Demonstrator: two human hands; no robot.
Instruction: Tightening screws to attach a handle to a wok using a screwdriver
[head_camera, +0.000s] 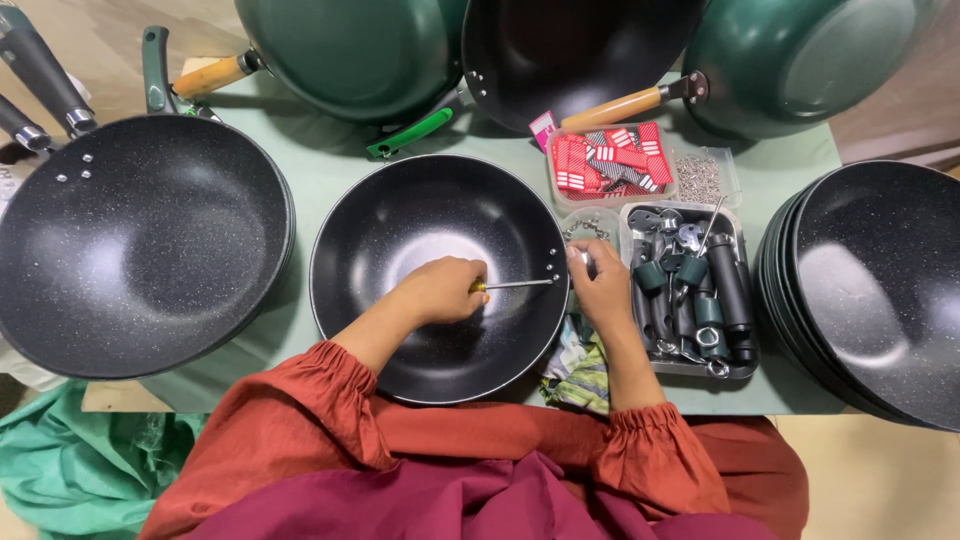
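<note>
Centrally, on the green table (330, 170), a black wok (437, 277) without a handle. Left hand (443, 290) curled shut inside it around a screwdriver (512, 285), only a sliver of yellow grip showing past the fingers, thin shaft reaching to the two rivet holes at the wok's right rim. Right hand (603, 285) pressed against the outside of that rim, fingers pinched together on something small and metallic; too small and too covered to name. Just right of it, a grey tray (745, 365) of dark handles and metal fittings, jumbled and hard to separate. Behind the tray, a clear tub (612, 165) of red packets and a smaller box of silvery screws (699, 178). Under the right wrist, a crumpled cloth (578, 370), mostly hidden. At left, a large speckled pan (140, 245), partly cut off; at right, a stack of black woks (870, 290), likewise cropped. Along the top edge, green pans (350, 50) with wooden handles, only partly in view.
</note>
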